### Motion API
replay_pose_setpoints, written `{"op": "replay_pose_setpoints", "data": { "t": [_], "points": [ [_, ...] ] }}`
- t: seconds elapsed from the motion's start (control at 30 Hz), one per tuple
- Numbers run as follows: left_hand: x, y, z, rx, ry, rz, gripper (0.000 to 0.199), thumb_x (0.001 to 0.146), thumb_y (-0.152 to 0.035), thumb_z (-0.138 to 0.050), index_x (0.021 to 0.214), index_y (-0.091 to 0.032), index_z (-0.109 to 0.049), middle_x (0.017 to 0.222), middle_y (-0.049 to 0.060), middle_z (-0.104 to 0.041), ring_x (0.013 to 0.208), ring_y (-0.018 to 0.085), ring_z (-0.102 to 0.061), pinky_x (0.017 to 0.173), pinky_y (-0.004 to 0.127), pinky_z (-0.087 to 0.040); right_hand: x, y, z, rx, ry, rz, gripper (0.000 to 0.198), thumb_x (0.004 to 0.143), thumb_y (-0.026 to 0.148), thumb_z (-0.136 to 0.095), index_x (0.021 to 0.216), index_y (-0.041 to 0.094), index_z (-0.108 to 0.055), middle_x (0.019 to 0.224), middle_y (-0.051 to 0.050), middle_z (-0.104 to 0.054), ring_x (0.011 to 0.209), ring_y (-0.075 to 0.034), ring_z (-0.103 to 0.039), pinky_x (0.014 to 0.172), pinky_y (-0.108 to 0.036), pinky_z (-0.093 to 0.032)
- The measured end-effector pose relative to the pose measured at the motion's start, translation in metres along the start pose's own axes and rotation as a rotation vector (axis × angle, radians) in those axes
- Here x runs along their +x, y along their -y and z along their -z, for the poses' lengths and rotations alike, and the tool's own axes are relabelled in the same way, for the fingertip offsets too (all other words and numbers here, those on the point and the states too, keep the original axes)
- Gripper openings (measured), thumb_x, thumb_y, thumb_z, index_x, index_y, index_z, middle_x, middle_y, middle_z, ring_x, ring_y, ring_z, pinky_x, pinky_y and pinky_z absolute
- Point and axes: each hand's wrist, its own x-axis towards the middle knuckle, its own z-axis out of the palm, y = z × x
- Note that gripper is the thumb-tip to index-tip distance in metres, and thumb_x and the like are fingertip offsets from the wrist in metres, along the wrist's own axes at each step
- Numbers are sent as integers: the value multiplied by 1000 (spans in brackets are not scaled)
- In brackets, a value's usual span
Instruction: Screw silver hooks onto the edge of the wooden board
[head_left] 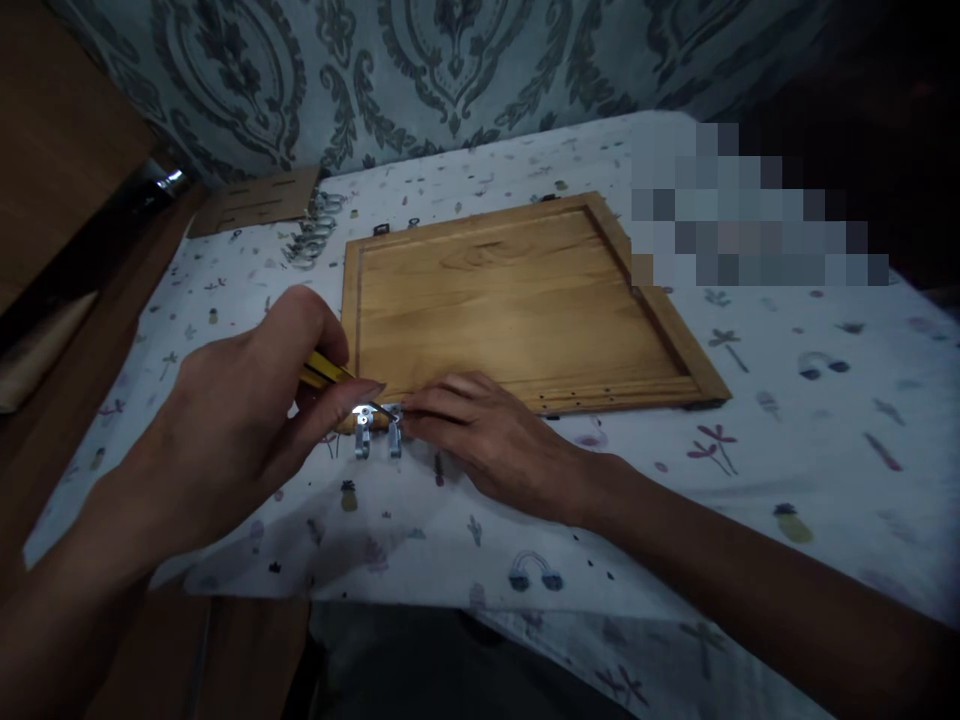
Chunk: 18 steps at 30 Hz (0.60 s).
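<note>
My left hand point(247, 410) is closed around a screwdriver with a yellow and black handle point(324, 369). The shaft slants down to the right, its tip at a silver metal hook point(395, 432) on the near edge of a framed wooden panel point(487, 310). A second silver hook point(364, 432) sits just left of it at the panel's near left corner. My right hand point(495, 440) rests across that near edge, fingers together and fingertips pressed against the right-hand hook. Its thumb is hidden, as is any screw under the tip.
Several loose metal hooks point(313, 232) lie in a pile beside brown cardboard point(259, 200) at the back left. A patterned white cloth point(720, 500) covers the surface. Patterned fabric point(450, 70) rises behind, and wooden furniture point(60, 150) stands at left.
</note>
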Motion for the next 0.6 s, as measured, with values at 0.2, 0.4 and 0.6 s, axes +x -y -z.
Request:
{"op": "replay_pose_setpoints", "data": {
  "t": [0.2,0.4,0.6],
  "points": [
    [4,6,0,-9,73,-94,11,98,-34,-52,94,-26,-46,68,-6,-56,51,12,-53,46,23,-39,1,-1,0,-9,0,-7,29,100,11,-45,119,12,-68,117,-12,-70,108,-24,-58,93,-40,-50],
    [13,13,7,-23,174,-191,10,100,-35,-49,97,-25,-49,75,-4,-62,58,13,-60,48,22,-41,0,-1,-1,-9,10,-14,31,100,11,-45,121,13,-67,124,-13,-69,113,-24,-58,96,-42,-49],
    [20,15,9,-48,221,-294,11,101,-33,-49,94,-24,-48,88,-2,-66,71,14,-67,55,21,-47,0,-2,-1,0,12,1,31,99,9,-45,121,10,-67,123,-12,-70,112,-24,-58,97,-42,-49]
  ]
}}
